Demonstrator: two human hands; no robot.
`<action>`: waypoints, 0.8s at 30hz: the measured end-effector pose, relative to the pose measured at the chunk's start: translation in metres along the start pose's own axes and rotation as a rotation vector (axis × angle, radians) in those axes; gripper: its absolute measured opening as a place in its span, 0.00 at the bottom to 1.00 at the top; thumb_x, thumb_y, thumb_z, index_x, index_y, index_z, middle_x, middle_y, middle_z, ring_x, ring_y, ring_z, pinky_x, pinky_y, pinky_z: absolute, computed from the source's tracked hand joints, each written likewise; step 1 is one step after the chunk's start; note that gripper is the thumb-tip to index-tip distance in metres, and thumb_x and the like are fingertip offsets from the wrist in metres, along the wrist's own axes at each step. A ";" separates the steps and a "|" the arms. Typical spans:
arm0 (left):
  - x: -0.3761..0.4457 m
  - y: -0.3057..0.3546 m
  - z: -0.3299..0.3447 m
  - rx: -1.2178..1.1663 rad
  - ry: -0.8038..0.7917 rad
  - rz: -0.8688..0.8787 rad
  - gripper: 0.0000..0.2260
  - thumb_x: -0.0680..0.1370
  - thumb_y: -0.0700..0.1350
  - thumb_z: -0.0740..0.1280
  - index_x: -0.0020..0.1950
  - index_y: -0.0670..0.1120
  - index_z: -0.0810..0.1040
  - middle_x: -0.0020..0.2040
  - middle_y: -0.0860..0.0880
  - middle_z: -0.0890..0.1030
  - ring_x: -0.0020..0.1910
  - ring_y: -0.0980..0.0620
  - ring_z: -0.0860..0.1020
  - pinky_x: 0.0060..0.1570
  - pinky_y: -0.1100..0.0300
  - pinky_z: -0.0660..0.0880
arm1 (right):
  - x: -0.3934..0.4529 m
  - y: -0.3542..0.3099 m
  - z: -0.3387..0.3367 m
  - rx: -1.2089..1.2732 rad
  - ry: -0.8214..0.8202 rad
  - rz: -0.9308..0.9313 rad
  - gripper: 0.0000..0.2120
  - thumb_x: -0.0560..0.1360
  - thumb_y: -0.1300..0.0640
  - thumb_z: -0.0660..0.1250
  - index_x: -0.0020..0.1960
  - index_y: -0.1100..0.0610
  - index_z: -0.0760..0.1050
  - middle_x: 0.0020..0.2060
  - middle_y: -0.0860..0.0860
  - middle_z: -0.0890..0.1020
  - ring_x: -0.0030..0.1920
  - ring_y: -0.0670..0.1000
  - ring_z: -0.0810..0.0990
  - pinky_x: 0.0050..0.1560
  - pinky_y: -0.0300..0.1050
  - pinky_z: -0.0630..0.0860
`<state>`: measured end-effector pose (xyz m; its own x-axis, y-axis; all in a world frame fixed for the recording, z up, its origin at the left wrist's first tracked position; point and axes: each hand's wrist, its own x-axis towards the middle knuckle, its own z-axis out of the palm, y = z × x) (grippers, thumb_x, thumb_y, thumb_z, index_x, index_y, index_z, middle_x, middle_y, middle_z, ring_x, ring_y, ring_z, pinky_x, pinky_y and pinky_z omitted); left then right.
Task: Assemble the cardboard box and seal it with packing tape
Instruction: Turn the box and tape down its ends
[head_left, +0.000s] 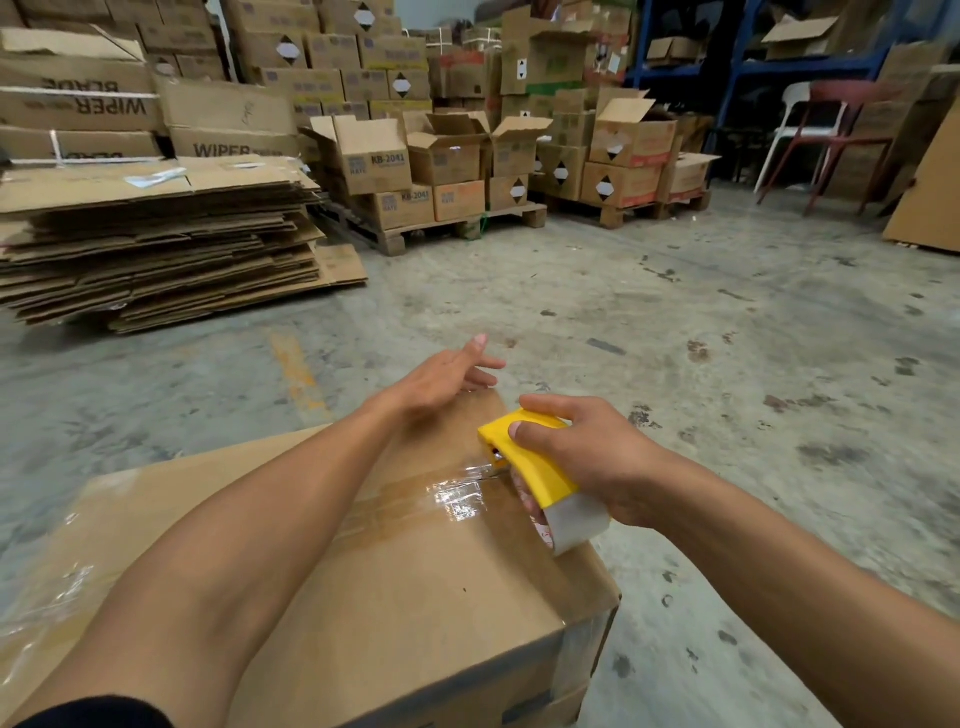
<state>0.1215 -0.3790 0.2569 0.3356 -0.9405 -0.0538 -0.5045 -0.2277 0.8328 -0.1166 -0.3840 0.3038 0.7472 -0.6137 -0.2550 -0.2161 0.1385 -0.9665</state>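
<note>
At six o'clock, low in the view, sits the closed cardboard box (415, 587) on the concrete floor (727, 332), its top flaps shut so nothing inside shows. A strip of clear packing tape (452, 493) runs across the top along the flap seam, glinting near the box's far edge. The right hand (587, 457), at about four o'clock from the box's middle, grips a yellow tape dispenser (530, 462), thumb on its side and fingers curled over the top; the tape roll (576, 525) under it touches the box's right edge. The left hand (447, 379) lies at twelve o'clock on the far edge of the box, fingers straight and spread, holding nothing; its forearm crosses the box top and hides part of the seam.

At ten o'clock a stack of flattened cartons (156, 244) rests on the floor, well apart from the box. At twelve o'clock, wooden pallets (457, 223) carry smaller cartons (447, 156), several with flaps standing open; what they hold cannot be seen. Taller walls of cartons (332, 57) rise behind them. At two o'clock stand a red chair (841, 135) and blue shelving (737, 67).
</note>
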 end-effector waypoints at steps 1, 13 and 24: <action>-0.001 -0.003 -0.001 0.010 -0.003 -0.011 0.32 0.74 0.74 0.45 0.60 0.60 0.79 0.59 0.47 0.82 0.59 0.50 0.79 0.66 0.51 0.70 | 0.000 0.000 0.000 -0.002 -0.001 -0.001 0.25 0.77 0.60 0.68 0.73 0.52 0.67 0.52 0.64 0.75 0.24 0.58 0.78 0.27 0.46 0.76; -0.018 -0.028 0.001 0.521 -0.160 0.333 0.26 0.77 0.47 0.48 0.74 0.49 0.68 0.76 0.53 0.66 0.76 0.57 0.61 0.75 0.59 0.52 | -0.007 -0.007 0.002 -0.128 0.091 0.018 0.23 0.78 0.59 0.67 0.72 0.55 0.69 0.45 0.62 0.79 0.21 0.54 0.78 0.24 0.41 0.76; -0.013 -0.043 0.009 0.778 -0.303 0.442 0.24 0.83 0.52 0.38 0.80 0.57 0.48 0.80 0.59 0.47 0.78 0.61 0.45 0.76 0.54 0.41 | -0.015 -0.022 0.016 -0.378 0.150 0.085 0.07 0.78 0.57 0.66 0.53 0.52 0.81 0.28 0.53 0.79 0.23 0.48 0.76 0.27 0.39 0.77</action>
<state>0.1316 -0.3588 0.2169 -0.1787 -0.9825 -0.0528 -0.9625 0.1634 0.2166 -0.1133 -0.3655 0.3289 0.6228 -0.7230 -0.2989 -0.5090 -0.0844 -0.8566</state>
